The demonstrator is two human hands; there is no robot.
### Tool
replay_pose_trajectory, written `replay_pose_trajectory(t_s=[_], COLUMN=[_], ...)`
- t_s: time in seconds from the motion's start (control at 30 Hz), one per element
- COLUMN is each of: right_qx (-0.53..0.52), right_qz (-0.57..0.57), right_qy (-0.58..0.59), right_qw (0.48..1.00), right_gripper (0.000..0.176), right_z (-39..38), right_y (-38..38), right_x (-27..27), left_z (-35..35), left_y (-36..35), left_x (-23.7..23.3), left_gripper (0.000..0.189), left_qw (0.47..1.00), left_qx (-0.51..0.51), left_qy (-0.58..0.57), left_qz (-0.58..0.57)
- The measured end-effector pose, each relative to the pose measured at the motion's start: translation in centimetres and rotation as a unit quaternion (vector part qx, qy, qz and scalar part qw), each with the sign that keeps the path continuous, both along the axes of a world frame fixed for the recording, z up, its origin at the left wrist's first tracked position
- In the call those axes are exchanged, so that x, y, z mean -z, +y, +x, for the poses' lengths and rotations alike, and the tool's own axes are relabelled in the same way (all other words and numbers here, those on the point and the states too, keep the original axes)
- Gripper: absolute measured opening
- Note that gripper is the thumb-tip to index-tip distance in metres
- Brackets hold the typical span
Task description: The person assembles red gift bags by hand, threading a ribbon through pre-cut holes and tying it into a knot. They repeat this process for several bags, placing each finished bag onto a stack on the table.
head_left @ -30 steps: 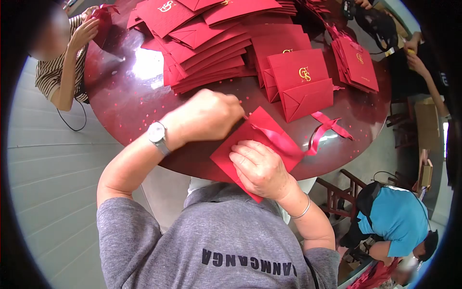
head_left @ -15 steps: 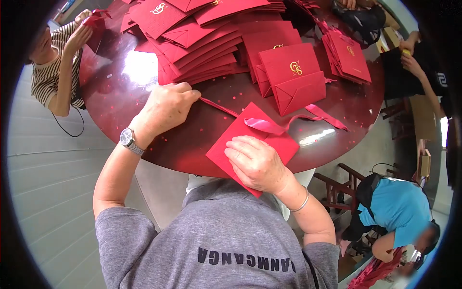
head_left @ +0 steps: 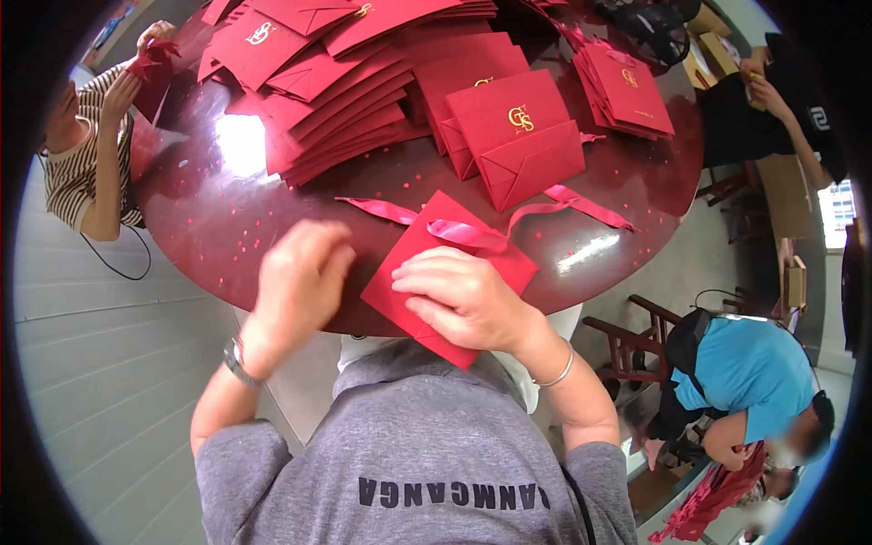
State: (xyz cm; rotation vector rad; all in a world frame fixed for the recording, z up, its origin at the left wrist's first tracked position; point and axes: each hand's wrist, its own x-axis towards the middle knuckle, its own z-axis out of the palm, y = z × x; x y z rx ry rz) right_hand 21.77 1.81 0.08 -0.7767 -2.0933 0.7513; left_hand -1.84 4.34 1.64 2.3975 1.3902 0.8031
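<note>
A red paper gift bag (head_left: 420, 243) lies flat and turned cornerwise at the table's near edge. My right hand (head_left: 468, 295) grips it, fingers across its face. A shiny pink-red ribbon (head_left: 468, 234) runs over the bag's upper part. One loose end stretches left on the table, and the other trails right towards the standing bags. My left hand (head_left: 304, 282) is in the air left of the bag, blurred, with fingers loosely curled and apart and nothing visible in them.
Folded red bags (head_left: 336, 118) are piled at the back left of the round table (head_left: 195, 245). Upright bags (head_left: 531, 136) stand ahead, and another bunch (head_left: 627, 91) is at the right. Red scraps dot the tabletop. Other people work around, one in a blue shirt (head_left: 745, 372).
My left hand has let go of the ribbon's left end and moved back towards me. That end now lies loose on the table. My right hand stays on the bag.
</note>
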Motion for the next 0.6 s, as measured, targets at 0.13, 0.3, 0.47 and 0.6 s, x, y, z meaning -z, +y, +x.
replay_pose_trajectory(t_s=[0.13, 0.3, 0.47, 0.6], right_qx=[0.044, 0.309, 0.274, 0.225], right_qz=[-0.016, 0.118, 0.09, -0.362], right_qy=[0.081, -0.268, -0.287, 0.105], right_qw=[0.996, 0.905, 0.913, 0.898], right_gripper=[0.018, 0.029, 0.02, 0.036], right_z=[4.4, 9.8, 11.0, 11.9], right_y=[0.7, 1.6, -0.3, -4.1], right_x=[-3.0, -2.1, -1.7, -4.2], left_z=[2.4, 3.2, 3.5, 3.0], left_y=[-3.5, -3.9, -3.9, -3.4], left_x=[0.0, 0.7, 0.7, -0.1], left_gripper=[0.027, 0.028, 0.022, 0.02], left_qw=[0.999, 0.999, 0.989, 0.981], left_qx=[-0.025, -0.047, -0.096, -0.113], left_qy=[0.018, 0.016, -0.039, -0.074], left_qz=[-0.026, -0.004, -0.101, -0.138])
